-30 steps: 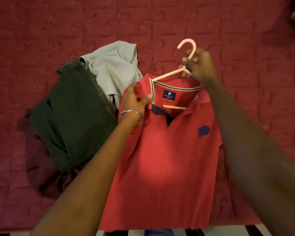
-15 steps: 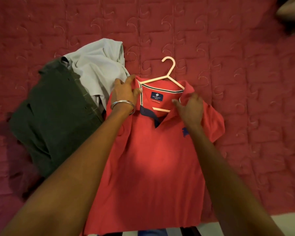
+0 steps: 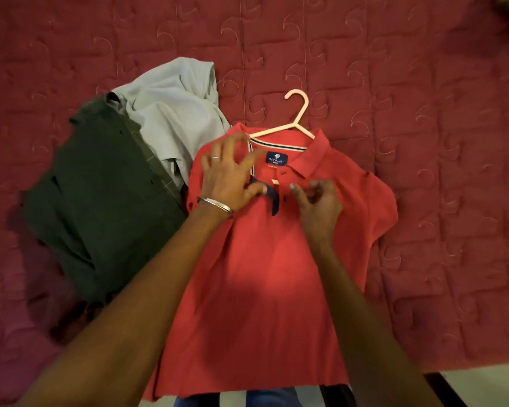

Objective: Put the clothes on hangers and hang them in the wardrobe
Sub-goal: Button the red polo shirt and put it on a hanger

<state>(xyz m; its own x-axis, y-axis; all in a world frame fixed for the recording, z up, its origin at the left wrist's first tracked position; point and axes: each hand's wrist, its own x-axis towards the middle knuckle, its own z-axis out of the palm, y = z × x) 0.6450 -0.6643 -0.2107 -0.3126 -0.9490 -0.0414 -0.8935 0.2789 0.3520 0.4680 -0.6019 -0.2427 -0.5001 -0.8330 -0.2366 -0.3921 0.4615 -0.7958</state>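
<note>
A red polo shirt (image 3: 265,274) lies face up on the bed, with a pink hanger (image 3: 299,113) through its neck. The hook and both hanger shoulders stick out above the collar. My left hand (image 3: 232,177) rests on the shirt's left collar side with its fingers spread, and its thumb touches the navy placket (image 3: 275,201). Just right of the placket, my right hand (image 3: 318,204) hovers at the shirt front with curled fingers. Whether it pinches fabric does not show.
A dark green garment (image 3: 100,195) and a light grey shirt (image 3: 174,113) lie heaped to the left of the polo on the maroon quilted bedspread (image 3: 423,142). The bed's near edge and a strip of pale floor (image 3: 482,380) show at the bottom right.
My right hand let go of the hanger hook and came down to the placket. My left hand moved from the collar edge inward and spread its fingers. The hanger now lies inside the neck.
</note>
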